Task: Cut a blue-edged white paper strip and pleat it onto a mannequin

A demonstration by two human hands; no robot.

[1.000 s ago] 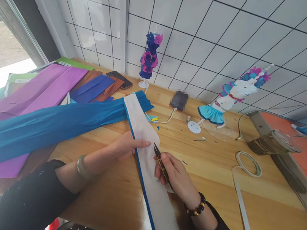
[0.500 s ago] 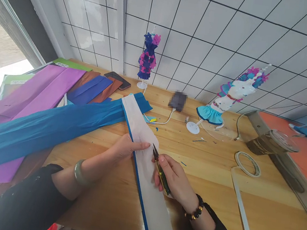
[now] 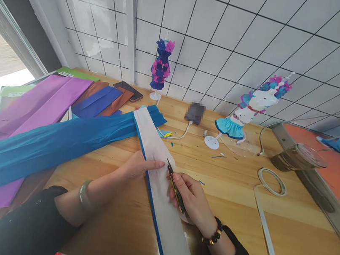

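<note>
My left hand (image 3: 138, 166) pinches a long white strip (image 3: 156, 187) with a blue edge, its thumb on top and its fingers underneath. The strip runs diagonally from the table's middle toward me. A small pair of thread snips (image 3: 177, 188) lies in my right hand (image 3: 190, 196), fingers closed around its handles. The dark pointed tips are over the strip's right edge, just right of my left thumb. Whether the blades touch the strip is hard to tell. The strip's far end rests on a wide piece of blue crepe paper (image 3: 59, 141).
Purple sheets (image 3: 63, 94) and other coloured paper lie at left, near a phone (image 3: 128, 91). Two small dressed mannequins, one purple (image 3: 161, 68) and one turquoise (image 3: 230, 128), stand along the tiled wall. At right are a tape roll (image 3: 272, 182) with a pulled-out length and a plastic cup (image 3: 296, 158).
The view has shifted slightly. Both hands keep their hold on the strip and the snips, with hardly any movement between them.
</note>
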